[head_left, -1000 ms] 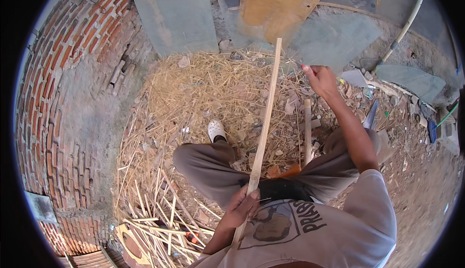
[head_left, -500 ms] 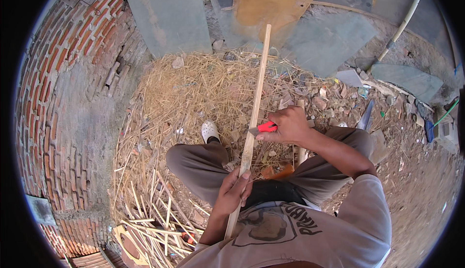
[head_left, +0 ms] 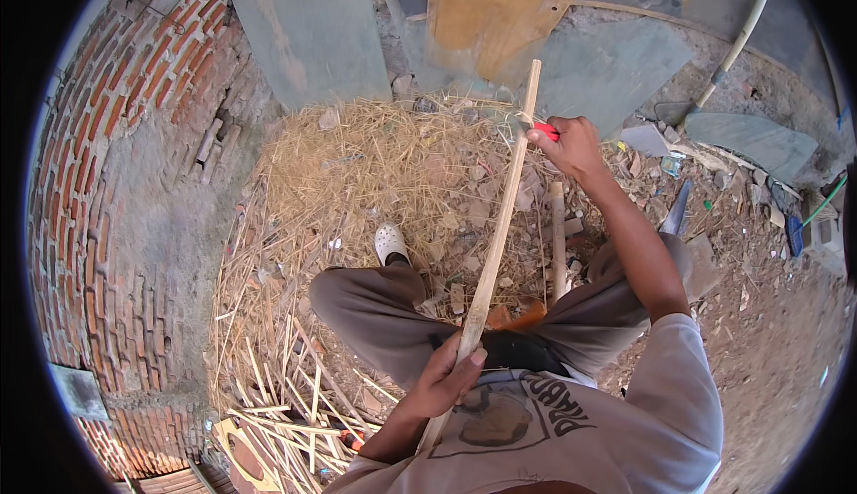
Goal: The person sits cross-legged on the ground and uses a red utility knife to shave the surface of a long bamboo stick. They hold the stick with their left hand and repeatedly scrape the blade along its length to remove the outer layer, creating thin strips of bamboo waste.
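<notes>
A long pale wooden strip (head_left: pixel 500 244) slants up and away from my lap, its lower end against my shirt. My left hand (head_left: pixel 449 376) is wrapped round it near that end. Toward its far end, my right hand (head_left: pixel 571 146) grips a red-handled utility knife (head_left: pixel 545 131). The knife's blade lies against the strip, and a thin curled shaving (head_left: pixel 525 117) shows beside it. Part of the blade is hidden by the strip and shaving.
Shavings (head_left: pixel 357 164) and rubble cover the ground ahead. A pile of cut strips (head_left: pixel 303 414) lies at the lower left. A brick wall (head_left: pixel 116 226) rises on the left. Grey boards (head_left: pixel 312 34) and a brown board (head_left: pixel 500 12) lean at the back. An upright wooden piece (head_left: pixel 558 235) stands between my legs.
My right hand and the knife have slid away from me along the strip toward its far end. The strip's far end has swung right, and a shaving now curls at the blade.
</notes>
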The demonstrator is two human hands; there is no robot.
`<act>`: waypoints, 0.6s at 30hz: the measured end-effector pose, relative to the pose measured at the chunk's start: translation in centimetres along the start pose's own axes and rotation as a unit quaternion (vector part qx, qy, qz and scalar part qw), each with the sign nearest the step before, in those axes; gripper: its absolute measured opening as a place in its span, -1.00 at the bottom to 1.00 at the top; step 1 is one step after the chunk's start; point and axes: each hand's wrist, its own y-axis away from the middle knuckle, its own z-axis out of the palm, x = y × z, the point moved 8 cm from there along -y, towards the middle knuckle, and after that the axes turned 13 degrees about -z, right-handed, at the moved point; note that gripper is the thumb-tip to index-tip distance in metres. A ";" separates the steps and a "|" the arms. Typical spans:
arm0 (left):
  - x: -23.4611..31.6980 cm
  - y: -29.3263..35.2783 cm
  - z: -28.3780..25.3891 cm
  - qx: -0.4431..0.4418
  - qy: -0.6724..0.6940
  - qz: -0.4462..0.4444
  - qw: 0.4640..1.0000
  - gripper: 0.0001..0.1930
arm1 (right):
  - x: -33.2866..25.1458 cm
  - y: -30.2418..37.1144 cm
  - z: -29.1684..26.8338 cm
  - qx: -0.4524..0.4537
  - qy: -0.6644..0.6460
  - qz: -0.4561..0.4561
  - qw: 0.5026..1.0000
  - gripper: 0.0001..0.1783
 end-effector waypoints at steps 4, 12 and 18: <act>0.1 1.7 0.7 -0.023 0.000 -0.023 0.999 -0.81 | 3.1 -1.3 -1.9 0.028 0.015 0.032 0.999 -0.17; -2.3 4.2 1.4 -0.052 0.007 -0.077 0.996 -0.80 | 14.3 -0.8 -3.4 0.052 -0.022 0.289 0.956 -0.03; -1.0 1.2 -3.5 0.112 -0.018 0.008 0.994 -0.74 | -4.4 2.5 0.4 -0.070 -0.068 -0.005 0.995 -0.20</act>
